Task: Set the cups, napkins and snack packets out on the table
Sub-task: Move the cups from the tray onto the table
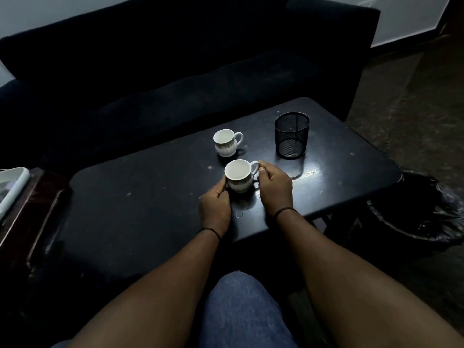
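Two white cups with a faint green pattern stand upright on the dark table (140, 212). The far cup (225, 143) sits alone, its handle pointing right. The near cup (238, 175) stands between both my hands. My left hand (214, 205) touches its left side with thumb and fingers curled against the wall. My right hand (275, 187) pinches the cup's handle between thumb and forefinger. Both cups look empty. No napkins or snack packets are in view.
A black mesh holder (291, 134) stands at the table's back right. A dark sofa (175, 79) runs behind the table. A white tray's edge (12, 187) shows on a brown stand at far left. A black bin (421, 217) sits on the floor at right.
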